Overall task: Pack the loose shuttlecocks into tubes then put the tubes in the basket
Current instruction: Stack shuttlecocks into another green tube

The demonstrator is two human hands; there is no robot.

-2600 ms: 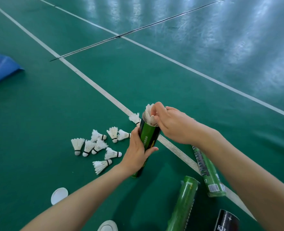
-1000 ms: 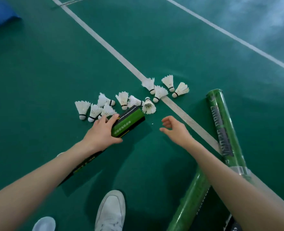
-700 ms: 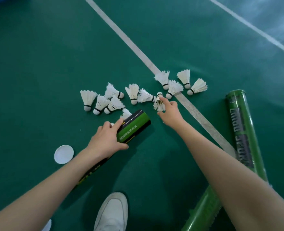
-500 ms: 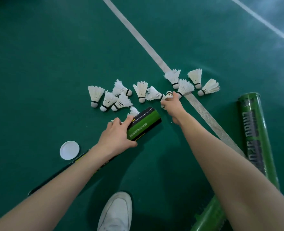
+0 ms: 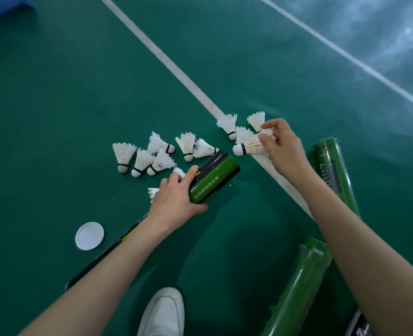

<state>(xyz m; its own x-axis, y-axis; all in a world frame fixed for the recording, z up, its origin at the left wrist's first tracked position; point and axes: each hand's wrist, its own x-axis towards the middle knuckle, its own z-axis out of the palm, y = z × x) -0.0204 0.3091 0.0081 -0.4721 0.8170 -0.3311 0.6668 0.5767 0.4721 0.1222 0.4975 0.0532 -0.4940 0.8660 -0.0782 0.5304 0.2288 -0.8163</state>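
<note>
My left hand (image 5: 176, 202) grips a green and black tube (image 5: 215, 178) near its open end, tilted low over the green court floor. My right hand (image 5: 283, 146) pinches the feathers of a white shuttlecock (image 5: 246, 146), cork end pointing left toward the tube mouth. Several loose shuttlecocks (image 5: 152, 158) lie on the floor left of the tube mouth. Two more shuttlecocks (image 5: 228, 126) lie behind my right hand on the white line.
A white tube lid (image 5: 89, 235) lies on the floor at left. Two green tubes (image 5: 334, 170) (image 5: 297, 287) lie at right, a black one (image 5: 360, 326) at the bottom edge. My white shoe (image 5: 163, 311) is below. A blue object (image 5: 1, 6) sits top left.
My right hand reached to the pile, picked up a shuttlecock and now holds it by the feathers beside the tube mouth. My left hand kept the tube lowered toward the floor.
</note>
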